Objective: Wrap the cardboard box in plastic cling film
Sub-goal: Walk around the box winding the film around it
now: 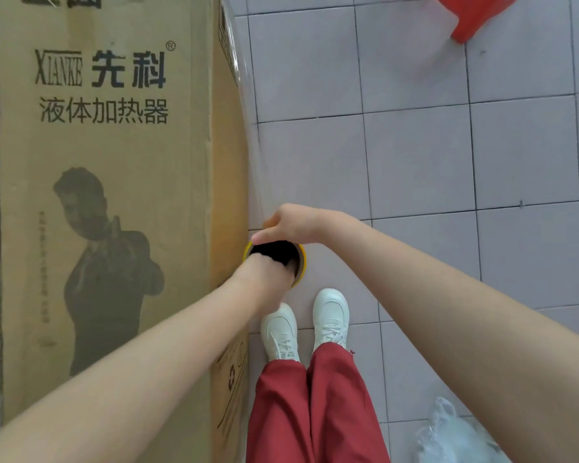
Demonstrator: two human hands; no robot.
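**Both hands on the film roll at the box's right corner**

Closest to me, two bare forearms reached forward to the cling film roll, held upright and low beside the right-hand corner of the cardboard box. The left hand had its fingers pushed down into the roll's dark hollow core, so I could not tell how they lay. The right hand curled over the far rim, thumb laid along the top edge. The core showed a yellow ring.

From the roll a clear sheet of film ran away along the box's corner, glossy and nearly see-through. The box stood tall on the tiled floor, brown, creased, filling the left of my view.

Below the hands stood white shoes and red trousers, with crumpled clear plastic at lower right. Farthest off was a red stool.

The box front read "XIANKE 先科 ®" and "液体加热器", above a printed pointing figure.
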